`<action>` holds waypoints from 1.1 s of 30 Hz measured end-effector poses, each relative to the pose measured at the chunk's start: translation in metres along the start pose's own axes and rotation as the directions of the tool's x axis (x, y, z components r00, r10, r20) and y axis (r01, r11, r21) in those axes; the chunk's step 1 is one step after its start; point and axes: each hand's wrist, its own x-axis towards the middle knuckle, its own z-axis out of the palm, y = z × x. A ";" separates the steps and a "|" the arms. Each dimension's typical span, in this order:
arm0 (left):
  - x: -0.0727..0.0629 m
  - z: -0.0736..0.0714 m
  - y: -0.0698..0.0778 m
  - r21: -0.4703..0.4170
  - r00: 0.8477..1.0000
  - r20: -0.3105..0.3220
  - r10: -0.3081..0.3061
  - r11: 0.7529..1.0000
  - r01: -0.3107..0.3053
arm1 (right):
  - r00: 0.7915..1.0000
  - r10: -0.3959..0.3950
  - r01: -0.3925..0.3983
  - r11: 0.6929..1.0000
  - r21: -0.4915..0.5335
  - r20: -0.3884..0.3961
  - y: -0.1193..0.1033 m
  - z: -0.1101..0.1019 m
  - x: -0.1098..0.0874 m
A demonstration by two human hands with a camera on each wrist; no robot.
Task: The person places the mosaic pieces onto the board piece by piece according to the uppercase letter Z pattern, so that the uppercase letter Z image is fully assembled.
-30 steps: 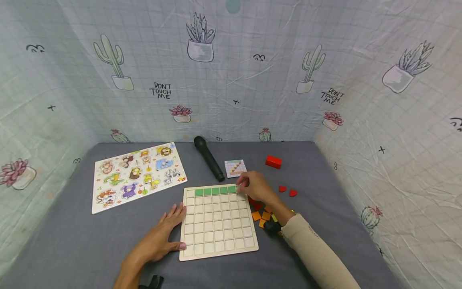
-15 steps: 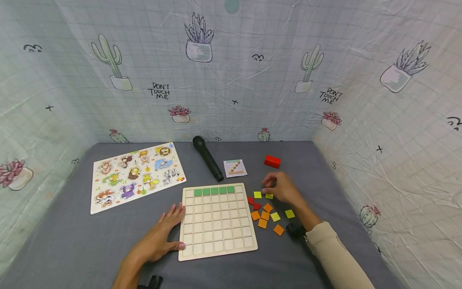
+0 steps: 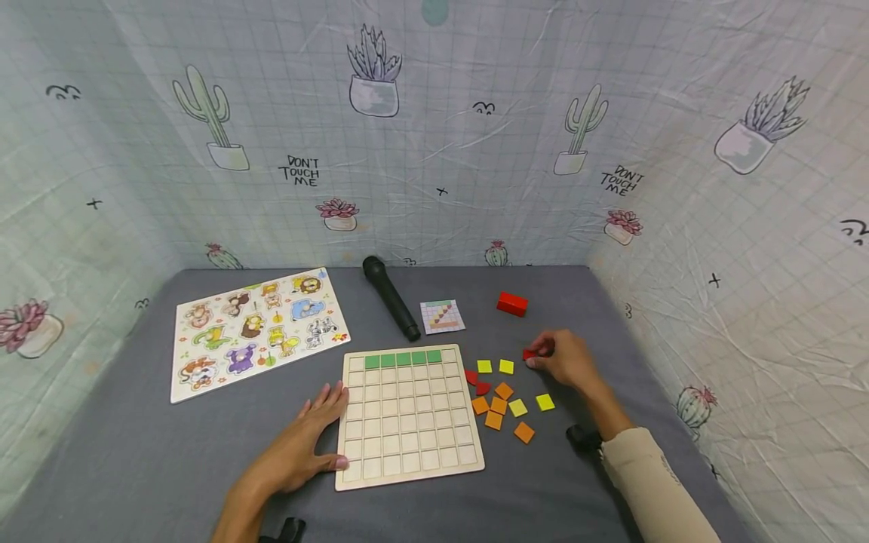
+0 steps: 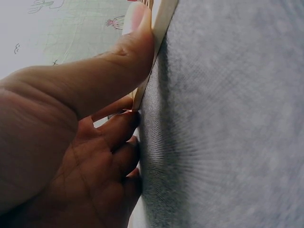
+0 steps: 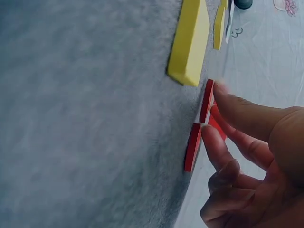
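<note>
In the head view my left hand (image 3: 299, 441) rests against the left edge of the wooden grid board (image 3: 478, 452), its thumb and fingers spread along the rim. Several green squares (image 3: 403, 360) fill part of the board's top row. My right hand (image 3: 563, 358) is low over the table to the right, with its fingertips right at a small red piece (image 3: 529, 354). Seen from the right wrist, thumb and fingers are loosely bent beside two flat red pieces (image 5: 193, 147), which lie on the cloth. A yellow square (image 5: 187, 45) lies close by.
Loose orange squares (image 3: 494, 419), yellow squares (image 3: 545, 402) and red pieces (image 3: 483, 388) lie right of the board. Behind it are a black microphone (image 3: 391, 298), a small pattern card (image 3: 443, 316) and a red block (image 3: 512, 304). An animal puzzle board (image 3: 258, 332) lies back left.
My right hand has moved from the board's top right corner, over the yellow squares, to the red piece further right. The left hand has stayed at the board's edge.
</note>
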 end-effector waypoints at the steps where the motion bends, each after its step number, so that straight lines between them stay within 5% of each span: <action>1: 0.000 0.000 0.000 0.003 1.000 -0.002 0.006 1.000 -0.006 | 1.000 0.006 -0.006 1.000 -0.007 -0.004 0.000 0.000 0.001; 10: -0.001 0.000 0.001 0.000 1.000 -0.010 0.016 1.000 -0.016 | 0.999 0.042 -0.041 0.999 -0.027 0.007 -0.010 0.008 0.012; 19: 0.000 -0.001 0.001 0.000 1.000 0.006 -0.011 1.000 0.011 | 0.998 -0.057 0.059 0.996 0.062 -0.027 -0.047 0.021 0.016; 27: 0.000 -0.001 0.001 -0.027 1.000 -0.003 -0.002 1.000 0.002 | 0.986 -0.138 0.121 0.978 0.172 0.090 -0.097 0.044 0.017; 33: 0.000 0.000 0.001 -0.025 1.000 0.016 -0.011 1.000 0.011 | 0.974 -0.167 0.143 0.977 0.159 0.151 -0.121 0.066 0.018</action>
